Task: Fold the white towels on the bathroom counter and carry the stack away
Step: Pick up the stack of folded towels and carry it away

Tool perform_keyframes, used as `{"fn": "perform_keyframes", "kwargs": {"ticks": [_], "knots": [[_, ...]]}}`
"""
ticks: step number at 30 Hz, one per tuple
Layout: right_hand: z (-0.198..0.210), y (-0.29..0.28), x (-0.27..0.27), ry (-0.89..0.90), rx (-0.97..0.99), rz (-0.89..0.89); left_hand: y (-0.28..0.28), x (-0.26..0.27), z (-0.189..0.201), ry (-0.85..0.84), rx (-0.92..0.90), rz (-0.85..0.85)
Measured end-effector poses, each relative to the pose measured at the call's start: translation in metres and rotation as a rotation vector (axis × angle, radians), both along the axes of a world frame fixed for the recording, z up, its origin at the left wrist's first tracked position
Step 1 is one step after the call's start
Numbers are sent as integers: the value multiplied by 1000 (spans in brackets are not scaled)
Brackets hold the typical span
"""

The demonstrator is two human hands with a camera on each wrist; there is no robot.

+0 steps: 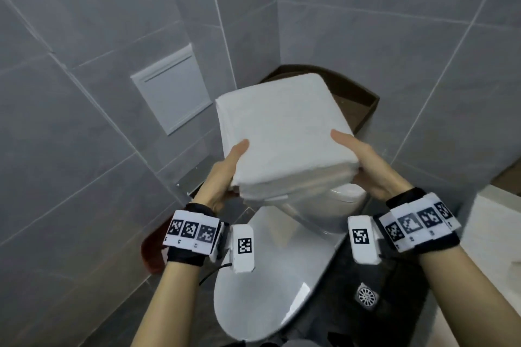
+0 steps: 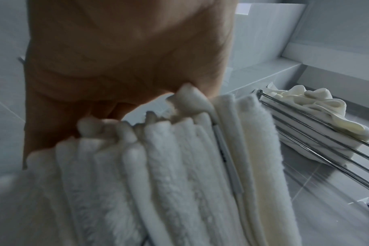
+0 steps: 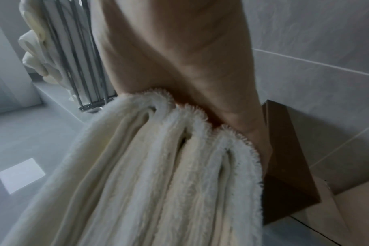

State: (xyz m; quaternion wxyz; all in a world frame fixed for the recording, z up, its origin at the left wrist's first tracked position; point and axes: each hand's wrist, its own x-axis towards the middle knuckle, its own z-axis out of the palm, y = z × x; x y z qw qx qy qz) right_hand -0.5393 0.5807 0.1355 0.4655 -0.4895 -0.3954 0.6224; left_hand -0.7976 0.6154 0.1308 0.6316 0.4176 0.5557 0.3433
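Note:
A stack of folded white towels hangs in the air above the toilet, held level between both hands. My left hand grips its near left corner, thumb on top and fingers underneath. My right hand grips the near right corner the same way. The left wrist view shows the layered edges of the stack pressed against the palm. In the right wrist view the rounded folds of the stack sit against the right palm. The fingers under the stack are hidden.
A white toilet with its lid down stands right below. A brown shelf sits in the corner behind the stack. Grey tiled walls close in on the left and right. A chrome towel rack carries a crumpled cream towel. A floor drain lies at the right.

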Motion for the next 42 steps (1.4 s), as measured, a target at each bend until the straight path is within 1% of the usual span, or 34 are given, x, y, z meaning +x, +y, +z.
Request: {"fn": "perform_keyframes", "kwargs": {"ticks": [4,8,10,13,16,20,22,26,27,29,33,36,39,42], "knots": [[12,29,12,11,10,-58,27,15,8,-49,20,-31],[20,62,28,34,37,-71,54,32,11,-31,56,-30],[22,81,36,60,66,-70,68,42,12,-37,64,19],[25,117,49,20,112,-69,87,61,19,-46,55,94],[23,155,65,22,124,-81,103,84,25,-53,49,172],[16,200,83,45,85,-58,126,113,24,-89,50,250],[12,220,89,32,48,-19,137,122,22,-73,44,286],[3,255,95,42,-5,37,157,130,27,25,73,199],[2,262,97,55,-14,46,162,132,29,27,58,186],[0,273,102,76,-29,50,172,139,33,6,16,218],[-5,291,101,81,-38,26,186,153,29,-156,-25,359],[-14,299,96,46,-68,102,188,156,19,-203,-71,429],[-24,304,97,-6,-85,126,190,160,8,-221,-148,448],[-29,308,101,-34,-66,91,194,165,2,-159,-232,417]]}}
